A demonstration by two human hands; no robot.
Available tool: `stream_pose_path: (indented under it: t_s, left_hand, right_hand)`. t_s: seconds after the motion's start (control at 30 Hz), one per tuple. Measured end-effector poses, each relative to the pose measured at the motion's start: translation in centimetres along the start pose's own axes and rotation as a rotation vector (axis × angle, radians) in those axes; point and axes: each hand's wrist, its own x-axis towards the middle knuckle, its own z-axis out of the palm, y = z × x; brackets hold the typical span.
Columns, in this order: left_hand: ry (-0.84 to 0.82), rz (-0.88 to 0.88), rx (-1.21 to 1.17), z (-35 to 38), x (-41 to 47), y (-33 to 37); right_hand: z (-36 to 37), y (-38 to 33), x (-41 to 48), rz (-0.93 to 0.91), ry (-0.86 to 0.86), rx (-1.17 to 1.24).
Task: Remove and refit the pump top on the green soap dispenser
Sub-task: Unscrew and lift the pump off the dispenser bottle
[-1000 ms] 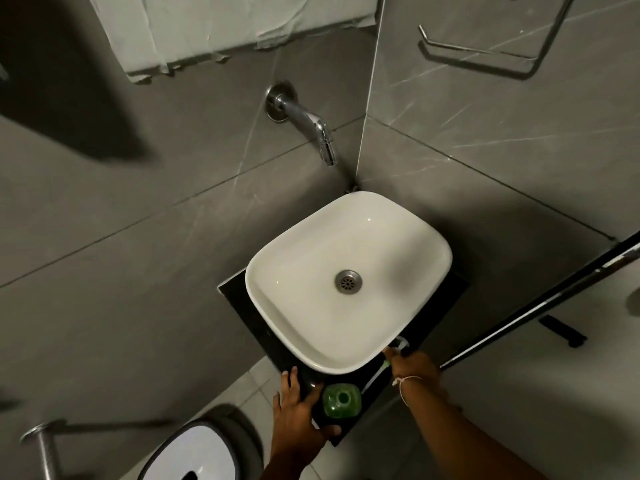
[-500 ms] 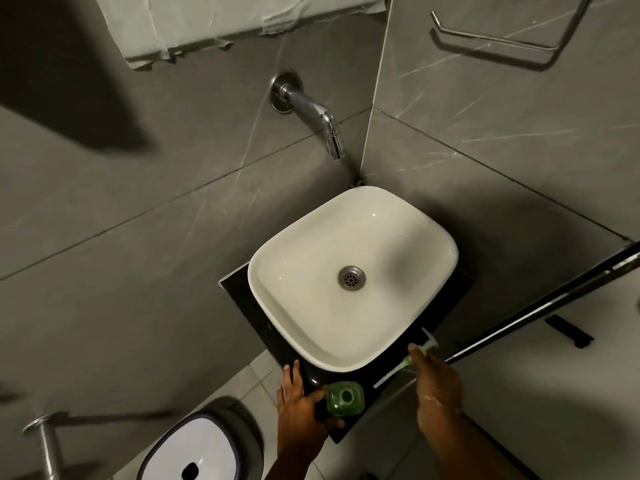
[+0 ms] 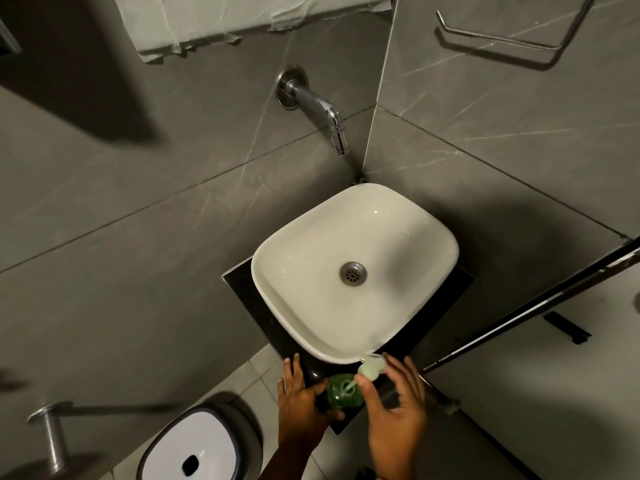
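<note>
The green soap dispenser bottle (image 3: 344, 393) stands on the black counter (image 3: 433, 327) at the sink's near corner. My left hand (image 3: 301, 407) grips its left side. My right hand (image 3: 394, 407) holds the pale pump top (image 3: 371, 369) by thumb and fingers just above and to the right of the bottle. The pump's thin tube slants down into the bottle's open neck. The pump top sits tilted, apart from the neck.
A white basin (image 3: 353, 271) with a metal drain fills the counter. A chrome tap (image 3: 322, 109) juts from the grey tiled wall. A lidded white bin (image 3: 194, 452) stands on the floor at lower left. A dark bar (image 3: 533, 306) crosses at right.
My right hand has brought the pump top from the right back over the bottle, and its tube now points into the neck. My left hand has stayed on the bottle.
</note>
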Motion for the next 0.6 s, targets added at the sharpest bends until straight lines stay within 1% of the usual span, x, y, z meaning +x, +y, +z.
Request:
stream_pose_path:
  t_s: [0.17,0.27,0.37,0.5,0.6]
  left_hand:
    - [0.019,0.010,-0.014,0.1,0.0,0.0]
    - [0.026,0.002,-0.016,0.1,0.0,-0.1]
    - [0.023,0.006,-0.002,0.3,0.0,-0.1]
    - [0.040,0.016,0.036,0.4,0.1,-0.2]
    - [0.051,0.022,0.069,0.6,0.1,-0.4]
  right_hand:
    - [1.1,3.3,-1.2,0.002,-0.136,-0.178]
    - [1.2,4.2,-1.6,-0.008,-0.192,-0.229]
    - [1.2,4.9,-2.0,0.041,-0.208,-0.229]
    - [1.5,4.7,-1.8,0.020,-0.214,-0.303]
    - [1.5,4.3,-1.5,0.007,-0.262,-0.338]
